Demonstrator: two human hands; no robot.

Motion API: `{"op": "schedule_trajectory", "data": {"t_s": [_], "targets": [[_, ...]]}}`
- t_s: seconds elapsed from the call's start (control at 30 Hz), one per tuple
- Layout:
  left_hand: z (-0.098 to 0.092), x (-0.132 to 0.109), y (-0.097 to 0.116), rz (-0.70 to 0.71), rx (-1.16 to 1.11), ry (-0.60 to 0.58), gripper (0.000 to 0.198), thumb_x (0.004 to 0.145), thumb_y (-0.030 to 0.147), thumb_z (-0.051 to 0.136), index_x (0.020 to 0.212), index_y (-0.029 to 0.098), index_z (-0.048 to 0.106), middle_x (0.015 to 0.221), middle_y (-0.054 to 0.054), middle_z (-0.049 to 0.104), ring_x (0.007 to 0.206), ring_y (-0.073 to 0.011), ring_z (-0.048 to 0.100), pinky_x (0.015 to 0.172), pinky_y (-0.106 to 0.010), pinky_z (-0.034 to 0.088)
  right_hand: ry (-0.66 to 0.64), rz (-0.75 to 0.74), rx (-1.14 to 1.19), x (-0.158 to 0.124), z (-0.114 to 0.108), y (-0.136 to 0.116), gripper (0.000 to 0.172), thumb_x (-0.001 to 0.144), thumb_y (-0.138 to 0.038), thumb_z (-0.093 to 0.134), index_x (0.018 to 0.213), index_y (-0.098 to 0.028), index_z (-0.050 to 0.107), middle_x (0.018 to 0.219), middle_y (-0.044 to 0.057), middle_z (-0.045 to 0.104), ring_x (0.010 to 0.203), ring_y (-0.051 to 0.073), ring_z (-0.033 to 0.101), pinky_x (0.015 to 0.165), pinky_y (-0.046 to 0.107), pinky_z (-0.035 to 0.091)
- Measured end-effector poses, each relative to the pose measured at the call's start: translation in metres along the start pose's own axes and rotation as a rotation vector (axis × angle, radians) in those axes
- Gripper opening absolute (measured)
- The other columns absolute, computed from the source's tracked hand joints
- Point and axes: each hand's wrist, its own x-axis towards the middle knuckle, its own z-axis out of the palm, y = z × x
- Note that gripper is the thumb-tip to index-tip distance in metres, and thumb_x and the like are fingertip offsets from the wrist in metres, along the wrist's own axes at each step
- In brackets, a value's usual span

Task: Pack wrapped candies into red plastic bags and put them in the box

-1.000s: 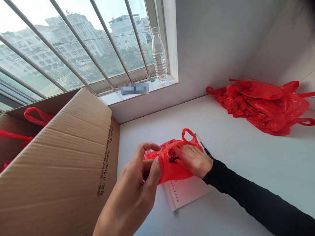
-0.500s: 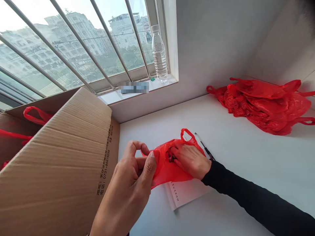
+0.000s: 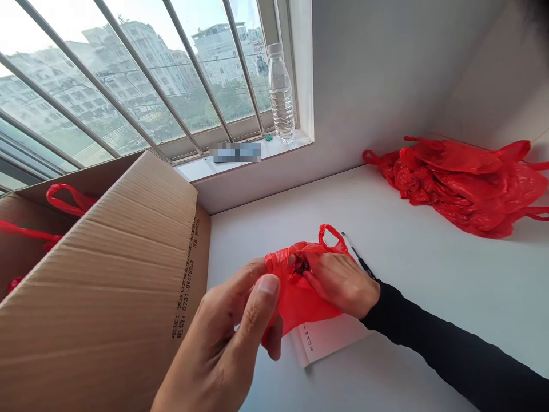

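A translucent red plastic bag (image 3: 306, 303) lies over a paper at the middle of the table, one handle loop sticking up at its far side. My left hand (image 3: 234, 326) grips the bag's near-left edge between thumb and fingers. My right hand (image 3: 341, 280), in a black sleeve, reaches into the bag from the right. Its fingers close around a small dark, shiny, crinkled thing (image 3: 301, 265), whose kind I cannot make out. Red film covers the fingertips in part.
An open cardboard box (image 3: 128, 257) with red bags inside stands at left. A heap of red plastic bags (image 3: 476, 183) lies at the back right. A pen (image 3: 362, 260) and a paper (image 3: 319, 346) are near the bag. A water bottle (image 3: 282, 100) stands on the windowsill.
My left fingers have stretched forward and taken the bag's edge more firmly, with the film now drawn up over them. My right hand stays at the dark thing. The view has shifted slightly.
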Motion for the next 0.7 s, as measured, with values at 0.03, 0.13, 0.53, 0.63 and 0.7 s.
{"op": "schedule_trajectory", "data": {"t_s": [0.03, 0.13, 0.53, 0.63, 0.7], "targets": [[0.000, 0.000, -0.001, -0.001, 0.001, -0.004, 0.047, 0.103, 0.055, 0.043, 0.068, 0.026, 0.057, 0.057, -0.001, 0.060, 0.054, -0.0190, 0.057, 0.056, -0.031, 0.045, 0.007, 0.011, -0.001, 0.000, -0.001, 0.001, 0.022, 0.097, -0.015, 0.045, 0.117, -0.018, 0.055, 0.102, 0.009, 0.072, 0.087, 0.023, 0.068, 0.066, 0.030, 0.034], [0.000, -0.001, -0.003, -0.014, 0.005, -0.013, 0.037, 0.103, 0.054, 0.045, 0.087, 0.027, 0.064, 0.058, 0.000, 0.061, 0.054, -0.0193, 0.058, 0.055, -0.030, 0.045, 0.012, 0.029, -0.006, -0.003, -0.003, 0.002, 0.023, 0.098, -0.020, 0.046, 0.119, -0.016, 0.054, 0.101, 0.010, 0.072, 0.087, 0.025, 0.067, 0.068, 0.031, 0.035], [0.002, -0.007, -0.001, -0.160, 0.046, -0.108, 0.051, 0.104, 0.060, 0.041, 0.141, 0.028, 0.053, 0.066, 0.002, 0.064, 0.066, -0.0186, 0.058, 0.066, -0.030, 0.046, -0.050, -0.087, 0.013, 0.012, 0.010, -0.004, 0.022, 0.098, -0.016, 0.050, 0.116, -0.020, 0.062, 0.106, 0.009, 0.071, 0.090, 0.021, 0.064, 0.069, 0.030, 0.041], [0.006, -0.009, 0.002, -0.218, 0.060, -0.053, 0.056, 0.100, 0.063, 0.045, 0.142, 0.027, 0.053, 0.070, 0.001, 0.067, 0.074, -0.0208, 0.059, 0.071, -0.032, 0.046, -0.027, -0.095, 0.018, 0.016, 0.020, -0.002, 0.018, 0.099, -0.017, 0.050, 0.110, -0.019, 0.063, 0.104, 0.009, 0.071, 0.087, 0.020, 0.063, 0.068, 0.030, 0.040], [0.008, -0.008, 0.006, -0.241, 0.055, -0.013, 0.056, 0.099, 0.065, 0.046, 0.140, 0.028, 0.056, 0.067, 0.001, 0.066, 0.073, -0.0207, 0.058, 0.071, -0.032, 0.044, -0.009, -0.104, 0.023, 0.015, 0.023, 0.000, 0.018, 0.101, -0.015, 0.045, 0.106, -0.018, 0.062, 0.100, 0.008, 0.070, 0.085, 0.019, 0.062, 0.068, 0.030, 0.040]]}}
